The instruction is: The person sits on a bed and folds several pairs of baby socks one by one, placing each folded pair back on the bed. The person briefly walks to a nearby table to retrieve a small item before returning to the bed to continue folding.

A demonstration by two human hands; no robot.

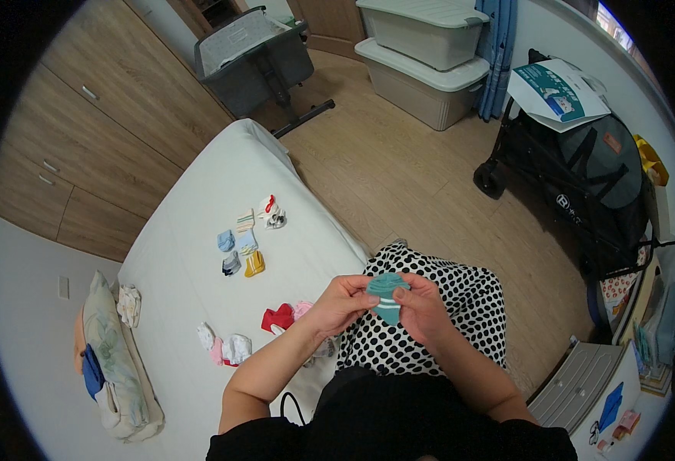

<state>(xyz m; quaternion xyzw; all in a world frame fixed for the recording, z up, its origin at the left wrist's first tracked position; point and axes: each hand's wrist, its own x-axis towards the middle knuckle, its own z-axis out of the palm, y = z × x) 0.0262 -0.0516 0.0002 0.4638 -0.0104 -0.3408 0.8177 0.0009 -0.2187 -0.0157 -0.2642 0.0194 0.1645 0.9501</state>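
Note:
Between both hands, above my lap, is a small teal sock (387, 297) with white stripes. My left hand (346, 302) pinches its left side, and my right hand (424, 305) grips the right side. Several small folded socks lie in a group on the white bed sheet (182, 242): yellow (254, 264), grey and navy (231, 264), blue (225, 241), light blue (247, 242), striped cream (245, 220) and white ones (272, 212). Nearer me are a red sock (278, 317), a pink one (303, 309) and patterned white ones (237, 348), partly hidden by my left forearm.
A pillow (112, 357) with clothes lies at the bed's left end. Beyond the bed stand a grey bedside crib (257, 63) and stacked storage boxes (424, 75). On the right are a black folding wagon (574, 173) and a grey drawer cabinet (574, 380).

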